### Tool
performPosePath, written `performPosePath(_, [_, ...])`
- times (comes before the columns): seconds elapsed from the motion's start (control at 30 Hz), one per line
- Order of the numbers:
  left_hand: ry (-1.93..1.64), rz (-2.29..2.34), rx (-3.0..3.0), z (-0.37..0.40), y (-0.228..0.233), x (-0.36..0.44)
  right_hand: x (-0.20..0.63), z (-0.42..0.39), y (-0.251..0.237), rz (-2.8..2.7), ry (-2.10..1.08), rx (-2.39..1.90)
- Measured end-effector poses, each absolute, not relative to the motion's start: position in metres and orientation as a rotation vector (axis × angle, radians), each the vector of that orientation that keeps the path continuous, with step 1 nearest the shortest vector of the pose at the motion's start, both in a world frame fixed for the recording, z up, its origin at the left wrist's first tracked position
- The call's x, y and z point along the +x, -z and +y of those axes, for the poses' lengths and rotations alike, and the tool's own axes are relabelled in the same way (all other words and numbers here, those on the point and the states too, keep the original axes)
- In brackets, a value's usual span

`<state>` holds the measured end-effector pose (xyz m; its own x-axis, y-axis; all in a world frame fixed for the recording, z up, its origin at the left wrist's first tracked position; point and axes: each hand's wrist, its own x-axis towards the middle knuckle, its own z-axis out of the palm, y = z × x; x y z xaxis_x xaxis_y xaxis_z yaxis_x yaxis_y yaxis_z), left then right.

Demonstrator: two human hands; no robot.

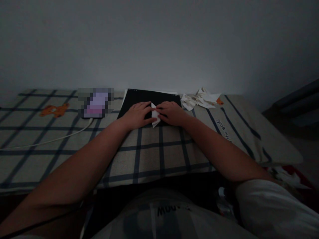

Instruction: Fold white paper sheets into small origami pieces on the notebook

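Item: folded white paper piece [155, 115], small, pointed at top and bottom, lying on the near edge of a black board [149, 99]; its lower tip reaches past the board onto the cloth.

Left hand [137, 114]: at 9 o'clock of the paper, palm down, fingers stretched flat and together, tips pressing on the paper's left edge. Nothing is clasped; the hand lies spread on board and paper.

Right hand [171, 113]: at 3 o'clock of the paper, palm down, fingers lightly bent, tips touching the paper's right edge. Whether any finger pinches a fold cannot be told in the dim light.

Black board: flat, rectangular, a row of small dots along its far edge, a pale sheet edge showing behind it at 12 to 1 o'clock.

Checked cloth [149, 156]: beige with dark blue grid lines, covering the work surface; printed lettering at 3 o'clock, orange bear print [54, 110] far at 9 o'clock.

Paper scraps [200, 99]: loose white heap at 2 o'clock of the paper piece, just beside the board's right corner.

Blurred-out screen device [96, 103]: at 10 o'clock, near the board's left edge, with a white cable [50, 140] running off toward 8 o'clock.

Wall [159, 43]: plain, pale, behind everything at 12 o'clock.
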<state>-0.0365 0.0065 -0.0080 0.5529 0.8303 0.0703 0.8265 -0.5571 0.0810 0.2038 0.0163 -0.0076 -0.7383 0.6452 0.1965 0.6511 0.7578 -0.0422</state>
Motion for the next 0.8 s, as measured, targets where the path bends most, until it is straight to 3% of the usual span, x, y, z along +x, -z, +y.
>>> performPosePath(0.2, [-0.173, 1.437, 2.733, 0.009, 0.008, -0.037, 0.206, 0.026, 0.01, -2.741, -0.087, -0.936])
performPosePath(0.8, [-0.266, 1.372, 2.739, 0.013, 0.012, -0.041, 0.188, 0.026, 0.009, -2.683, -0.044, -1.096])
